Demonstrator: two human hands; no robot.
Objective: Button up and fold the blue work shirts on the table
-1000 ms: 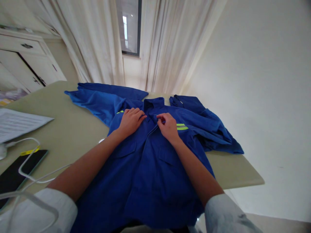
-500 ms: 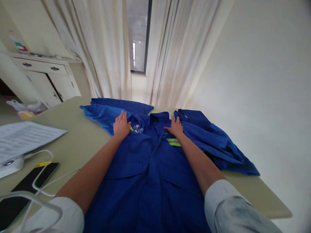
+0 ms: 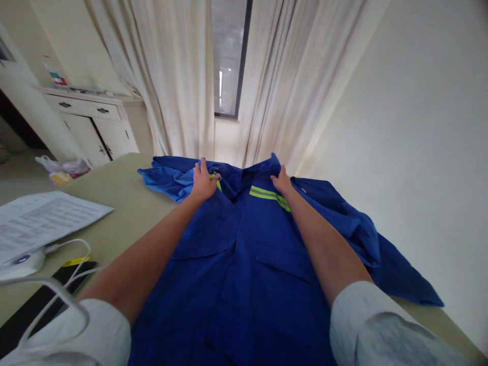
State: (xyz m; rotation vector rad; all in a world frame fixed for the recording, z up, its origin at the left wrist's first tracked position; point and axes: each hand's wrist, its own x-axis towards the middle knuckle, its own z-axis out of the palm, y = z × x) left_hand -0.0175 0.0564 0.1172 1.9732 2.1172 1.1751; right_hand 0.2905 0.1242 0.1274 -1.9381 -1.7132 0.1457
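Observation:
A blue work jacket (image 3: 244, 264) with yellow-green reflective strips lies front side up, its hem towards me. My left hand (image 3: 204, 182) grips the cloth by the shoulder on the left, beside a white emblem. On the other side my right hand (image 3: 282, 180) is closed on the jacket near the collar, above the reflective strip (image 3: 269, 195). Between the hands the collar and shoulders are lifted off the table. More blue cloth (image 3: 404, 269) lies behind and to the right, under the sleeve.
The jacket covers much of the greenish table (image 3: 141, 213). At the left are printed sheets (image 3: 57, 216), a white device (image 3: 25, 264), a black phone (image 3: 38, 310) and white cables (image 3: 57, 290). Curtains (image 3: 179, 76) and a white wall (image 3: 427, 117) stand close behind and right.
My hands, resting spread on the jacket before, have closed on its cloth. The collar and shoulder area has been raised. The view has shifted slightly left.

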